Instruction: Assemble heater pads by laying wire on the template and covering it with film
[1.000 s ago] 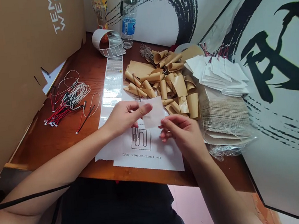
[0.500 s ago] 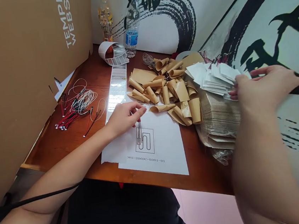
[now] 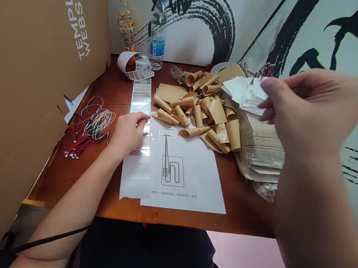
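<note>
My left hand (image 3: pixel 129 133) rests on a clear strip of printed labels (image 3: pixel 141 97), fingers together, with nothing visible in it. My right hand (image 3: pixel 304 108) is blurred and hangs over a heap of small white paper pieces (image 3: pixel 245 93), its fingertips at their edge. Below that heap lies a thick stack of tan sheets (image 3: pixel 260 146) on clear plastic. Curled kraft-paper pieces (image 3: pixel 201 106) are piled in the middle of the table. A thin grey strip (image 3: pixel 166 152) lies on a white printed sheet (image 3: pixel 197 183) with a serpentine drawing.
A bundle of red and white wires (image 3: pixel 90 128) lies on the wooden table (image 3: pixel 75 179). A label roll (image 3: pixel 135 66) and two bottles (image 3: pixel 158 31) stand at the back. A cardboard panel (image 3: pixel 32 81) stands at the left, and a brush-painted wall (image 3: pixel 314 17) rises at the right.
My left hand has moved left off the printed sheet onto the label strip. My right hand has shifted slightly left and up over the white pieces.
</note>
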The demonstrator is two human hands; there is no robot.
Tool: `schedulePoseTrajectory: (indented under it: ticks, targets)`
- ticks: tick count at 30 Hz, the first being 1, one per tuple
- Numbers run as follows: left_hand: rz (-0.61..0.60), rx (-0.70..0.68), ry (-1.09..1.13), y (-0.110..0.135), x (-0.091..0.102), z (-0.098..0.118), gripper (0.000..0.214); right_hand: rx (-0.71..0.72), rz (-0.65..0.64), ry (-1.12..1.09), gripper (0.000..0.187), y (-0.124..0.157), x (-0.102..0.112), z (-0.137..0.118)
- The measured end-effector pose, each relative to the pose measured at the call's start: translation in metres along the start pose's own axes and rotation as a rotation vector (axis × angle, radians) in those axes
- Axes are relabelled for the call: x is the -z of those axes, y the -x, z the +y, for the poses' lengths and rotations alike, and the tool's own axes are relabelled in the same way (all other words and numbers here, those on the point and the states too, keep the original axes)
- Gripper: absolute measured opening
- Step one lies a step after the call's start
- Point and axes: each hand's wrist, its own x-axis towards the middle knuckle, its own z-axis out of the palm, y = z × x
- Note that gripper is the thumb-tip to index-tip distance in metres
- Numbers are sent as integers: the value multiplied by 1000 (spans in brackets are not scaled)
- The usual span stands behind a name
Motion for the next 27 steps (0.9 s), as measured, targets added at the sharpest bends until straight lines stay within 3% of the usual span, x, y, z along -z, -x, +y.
schedulePoseTrajectory:
  ticks: [1,3,7,11,15,17,18,22,27]
  targets:
    - [-6,7,-17,-2,3,-2,31,-2,-13,-34,31,3,-7,-10]
    - [-17,25,-59,-4,9,-5,32,-22,-181,-41,26,5,-22,-23]
    - [-63,6,-133,-5,11,-9,34,22,-344,5,17,-4,-47,-31]
    - [-152,-70,-171,-4,2,-13,36,50,-407,-19,21,-27,-70,-47]
    - [-203,-102,-211,-2,-6,-18,45,47,-554,155,24,-64,-109,-62]
    - [-209,-106,-230,-1,-9,-21,47,183,-610,368,38,-80,-134,-59]
    - [-210,-109,-238,-1,-9,-22,47,219,-619,430,35,-86,-147,-54]
    - [-217,-123,-263,-1,-8,-22,42,316,-764,514,50,-91,-192,-28]
    - [-234,-125,-289,1,-7,-18,39,379,-933,610,42,-76,-218,1]
